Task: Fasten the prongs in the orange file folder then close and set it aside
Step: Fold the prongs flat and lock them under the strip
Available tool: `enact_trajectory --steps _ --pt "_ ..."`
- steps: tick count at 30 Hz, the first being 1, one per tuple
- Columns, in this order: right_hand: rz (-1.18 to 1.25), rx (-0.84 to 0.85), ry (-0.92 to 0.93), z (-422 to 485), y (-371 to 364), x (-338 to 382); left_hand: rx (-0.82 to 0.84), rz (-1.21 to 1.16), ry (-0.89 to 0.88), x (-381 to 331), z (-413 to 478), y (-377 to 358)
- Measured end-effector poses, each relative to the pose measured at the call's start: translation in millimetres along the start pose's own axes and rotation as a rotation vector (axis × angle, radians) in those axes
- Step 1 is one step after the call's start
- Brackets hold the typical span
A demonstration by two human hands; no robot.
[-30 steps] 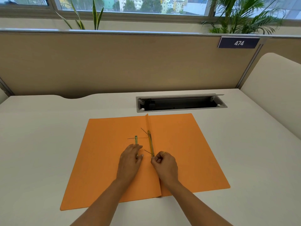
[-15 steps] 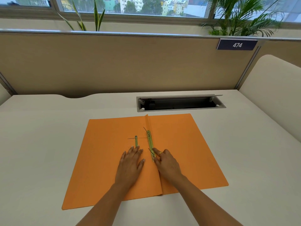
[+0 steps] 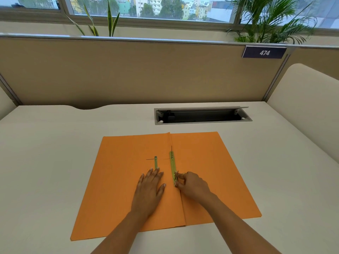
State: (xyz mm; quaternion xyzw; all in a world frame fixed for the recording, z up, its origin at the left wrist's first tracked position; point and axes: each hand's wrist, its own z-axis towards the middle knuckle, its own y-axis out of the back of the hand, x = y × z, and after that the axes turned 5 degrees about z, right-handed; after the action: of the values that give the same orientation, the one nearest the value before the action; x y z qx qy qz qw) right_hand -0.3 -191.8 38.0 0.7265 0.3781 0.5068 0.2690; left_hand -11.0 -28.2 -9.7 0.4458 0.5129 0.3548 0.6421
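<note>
1. Head view looks down on an orange folder lying open and flat on a pale surface, its centre crease running away from the person.
2. Just right of the crease lies a long yellow-green fastener strip, with a thin dark prong sticking up at its far end.
3. On the left leaf, a shorter strip of the same colour lies near the crease, a thin prong pointing left from its far end.
4. The left hand rests palm down on the left leaf, fingers spread, with the fingertips touching the near end of the shorter strip.
5. The right hand is curled at the near end of the long strip, thumb and forefinger pinching a thin prong there; a ring shows on one finger.
6. Beyond the folder, an open cable tray is set into the surface, well apart from it.
</note>
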Motion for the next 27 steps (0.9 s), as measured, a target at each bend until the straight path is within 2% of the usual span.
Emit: enact_trajectory --steps 8,16,22,27 --pt "-0.068 0.034 -0.047 -0.3 6.1 4.2 0.051 0.004 -0.004 -3.1 -0.7 2.6" --pt "-0.046 0.043 -0.047 -0.9 8.0 3.3 0.199 0.145 -0.188 -17.3 12.5 10.0" --pt "0.035 0.059 -0.059 1.4 5.8 -1.5 0.276 0.219 -0.207 -23.3 20.8 10.3" --pt "0.208 0.025 -0.021 2.9 4.1 -3.4 0.276 0.275 -0.219 -24.6 23.0 12.8"
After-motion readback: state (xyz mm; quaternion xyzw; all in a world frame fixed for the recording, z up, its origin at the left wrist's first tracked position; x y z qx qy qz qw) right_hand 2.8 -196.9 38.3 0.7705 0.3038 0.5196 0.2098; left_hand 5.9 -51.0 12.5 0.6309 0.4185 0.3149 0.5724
